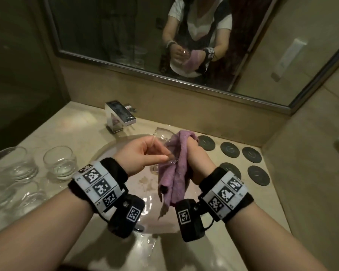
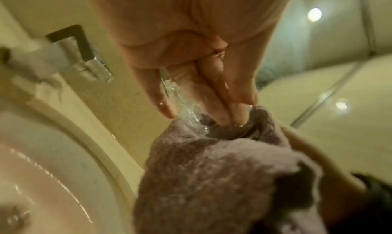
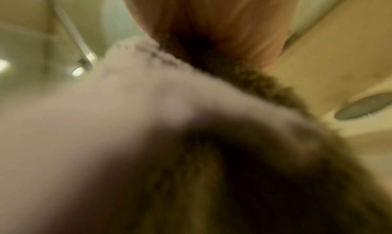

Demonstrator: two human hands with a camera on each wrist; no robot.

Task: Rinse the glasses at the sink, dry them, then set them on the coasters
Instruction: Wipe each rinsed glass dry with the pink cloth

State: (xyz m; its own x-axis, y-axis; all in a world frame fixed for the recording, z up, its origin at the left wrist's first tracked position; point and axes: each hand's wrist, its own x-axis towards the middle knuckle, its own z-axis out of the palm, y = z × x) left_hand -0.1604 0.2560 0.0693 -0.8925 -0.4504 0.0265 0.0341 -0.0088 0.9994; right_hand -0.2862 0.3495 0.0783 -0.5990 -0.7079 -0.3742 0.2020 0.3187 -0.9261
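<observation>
Over the sink basin (image 1: 110, 151) my left hand (image 1: 145, 151) grips a clear round glass (image 1: 162, 138), tilted with its mouth toward the faucet. In the left wrist view its wet wall (image 2: 182, 101) shows between my fingers (image 2: 212, 95). My right hand (image 1: 196, 155) holds a purple cloth (image 1: 176, 169) bunched against the glass; the cloth (image 2: 212, 170) hides most of that hand, and it (image 3: 106, 120) fills the right wrist view. Several dark round coasters (image 1: 229, 149) lie bare on the counter right of the basin. Three more glasses (image 1: 60, 163) stand on the counter at the left.
A chrome faucet (image 1: 120, 116) stands behind the basin at the left. A wall mirror (image 1: 164, 45) above the counter reflects a person holding the glass and cloth. Walls close the counter (image 1: 272, 192) in on both sides.
</observation>
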